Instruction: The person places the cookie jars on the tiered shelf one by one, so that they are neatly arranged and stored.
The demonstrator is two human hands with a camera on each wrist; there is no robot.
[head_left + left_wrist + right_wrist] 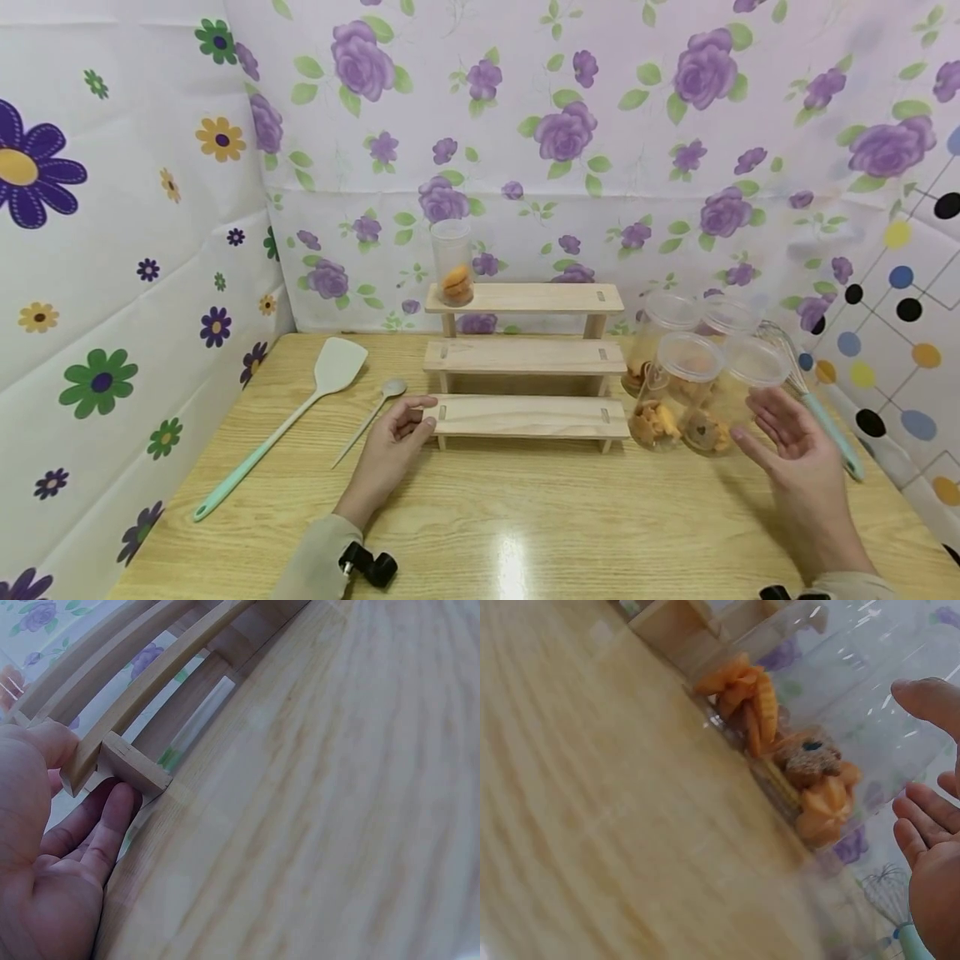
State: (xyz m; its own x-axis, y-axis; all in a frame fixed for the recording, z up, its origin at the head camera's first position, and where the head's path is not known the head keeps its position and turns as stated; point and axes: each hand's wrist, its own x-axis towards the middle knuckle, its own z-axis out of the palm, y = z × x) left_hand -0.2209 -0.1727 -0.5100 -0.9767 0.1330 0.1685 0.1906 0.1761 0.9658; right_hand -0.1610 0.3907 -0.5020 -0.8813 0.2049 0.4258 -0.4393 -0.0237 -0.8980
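floral cloth (480, 125) backs the wooden table (510, 508), front edge out of frame; front jars (677, 390) partly hide rear jars (647, 354) near the right edge; tabletop extends before the tiered rack (525, 357), set lengthwise along the back edge; left hand (393, 442) pinches its left end; right hand (798, 446), fingers apart, beside front jars, contact indeterminate

A hand could pass along the near side of the table (555, 512), in front of a wooden shelf (525, 415). The left hand (396, 440) blocks its lowest step's left end; a lone jar (453, 258), its top step's. Rightward, four clustered jars (678, 392) bar the way, with a whisk (828, 423) farther right. The shelf's middle step offers room.
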